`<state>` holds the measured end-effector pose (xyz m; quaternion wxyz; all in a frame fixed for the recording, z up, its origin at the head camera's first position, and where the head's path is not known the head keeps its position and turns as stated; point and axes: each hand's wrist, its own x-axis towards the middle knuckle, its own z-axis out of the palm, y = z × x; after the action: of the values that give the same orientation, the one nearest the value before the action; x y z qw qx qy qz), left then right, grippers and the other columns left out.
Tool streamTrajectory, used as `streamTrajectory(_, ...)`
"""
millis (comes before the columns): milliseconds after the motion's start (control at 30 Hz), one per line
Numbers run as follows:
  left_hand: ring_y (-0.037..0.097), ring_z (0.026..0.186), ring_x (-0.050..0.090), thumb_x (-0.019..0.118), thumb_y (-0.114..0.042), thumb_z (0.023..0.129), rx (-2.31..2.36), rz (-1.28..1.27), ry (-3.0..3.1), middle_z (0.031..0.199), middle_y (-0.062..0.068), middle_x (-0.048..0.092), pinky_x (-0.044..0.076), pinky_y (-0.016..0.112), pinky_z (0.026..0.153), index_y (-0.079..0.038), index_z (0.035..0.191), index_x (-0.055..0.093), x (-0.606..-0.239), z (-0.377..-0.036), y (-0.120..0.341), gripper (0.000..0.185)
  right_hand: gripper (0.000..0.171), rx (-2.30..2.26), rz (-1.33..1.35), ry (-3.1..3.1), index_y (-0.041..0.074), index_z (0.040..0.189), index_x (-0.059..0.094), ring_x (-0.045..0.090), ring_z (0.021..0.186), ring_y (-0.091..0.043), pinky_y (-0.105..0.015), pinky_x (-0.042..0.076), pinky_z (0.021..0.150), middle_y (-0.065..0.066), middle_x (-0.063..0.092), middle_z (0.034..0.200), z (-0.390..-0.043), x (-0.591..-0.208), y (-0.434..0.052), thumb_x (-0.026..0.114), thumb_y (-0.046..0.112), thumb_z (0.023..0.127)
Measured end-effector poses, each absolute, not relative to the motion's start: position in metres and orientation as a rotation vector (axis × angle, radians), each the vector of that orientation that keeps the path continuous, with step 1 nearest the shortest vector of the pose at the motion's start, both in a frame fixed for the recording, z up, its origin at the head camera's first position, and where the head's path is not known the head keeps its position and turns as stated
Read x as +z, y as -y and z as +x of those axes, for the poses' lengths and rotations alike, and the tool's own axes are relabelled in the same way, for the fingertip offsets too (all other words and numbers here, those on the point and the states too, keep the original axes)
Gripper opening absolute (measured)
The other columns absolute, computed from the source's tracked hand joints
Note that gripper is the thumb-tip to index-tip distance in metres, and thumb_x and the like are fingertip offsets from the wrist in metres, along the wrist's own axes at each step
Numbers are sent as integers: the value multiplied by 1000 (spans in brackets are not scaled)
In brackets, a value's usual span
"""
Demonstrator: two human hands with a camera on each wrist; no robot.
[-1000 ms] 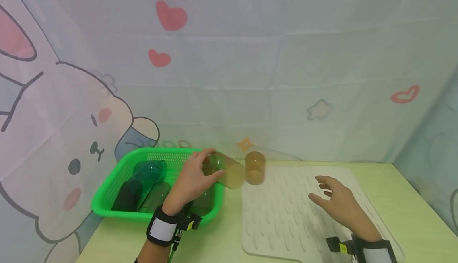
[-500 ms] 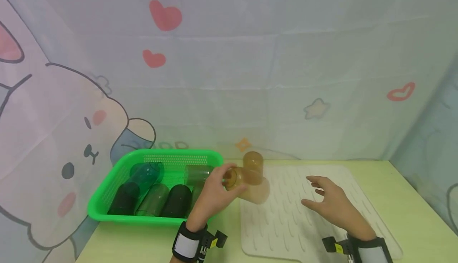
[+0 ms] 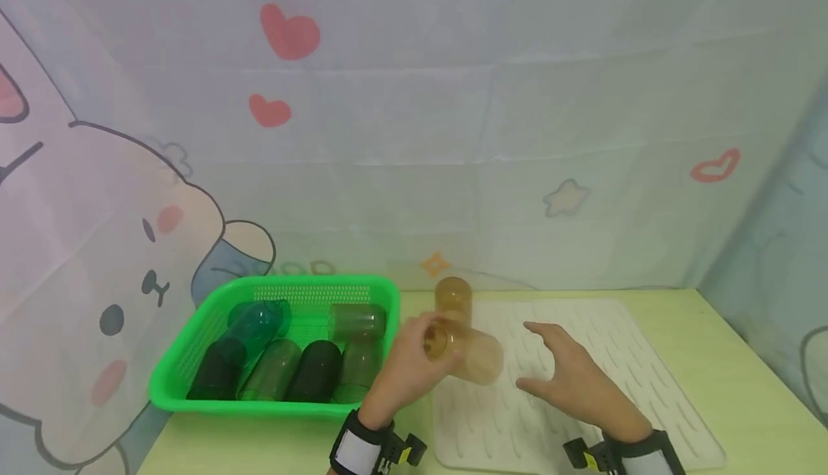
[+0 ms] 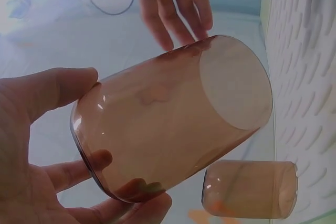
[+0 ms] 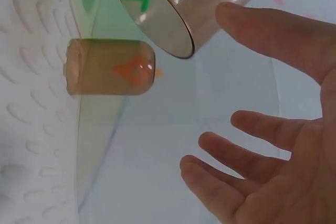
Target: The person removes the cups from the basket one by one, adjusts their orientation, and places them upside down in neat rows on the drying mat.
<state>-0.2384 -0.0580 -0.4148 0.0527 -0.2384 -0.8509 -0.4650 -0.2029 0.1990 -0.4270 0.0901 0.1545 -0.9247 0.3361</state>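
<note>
My left hand (image 3: 409, 361) grips an amber drinking glass (image 3: 481, 357) near its base. The glass is tilted over the mat, its open mouth pointing down to the right. My right hand (image 3: 569, 374) hovers right of it, fingers spread, thumb apart and the palm holding nothing. In the right wrist view the thumb of the right hand (image 5: 283, 150) appears close to the held glass (image 5: 210, 3); contact cannot be told. A second amber glass (image 3: 453, 294) stands mouth down at the far left corner of the white ribbed mat (image 3: 637, 367), partly hidden behind the held one.
Left of the mat is a green plastic basket (image 3: 272, 409) with several glasses lying in it, among them a blue glass (image 3: 259, 328), a dark glass (image 3: 314, 371) and a green glass (image 3: 272, 369). A printed cloth (image 3: 401, 202) hangs behind the table.
My left hand has carried the amber glass from above the basket's right side to over the mat's left part. My right hand has shifted left towards it, thumb and fingers spread wider.
</note>
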Motion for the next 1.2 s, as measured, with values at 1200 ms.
streamTrajectory(1200,18,103,53,72,-34,81,-1338,-786,2708,115,1,53,46,37,80,-16,120,55,-419,-224,33,46,79,793,625,2754,1,132,50,54,112,-28,-45,46,91,-10,55,123,-202,-441,-161,84,32,68)
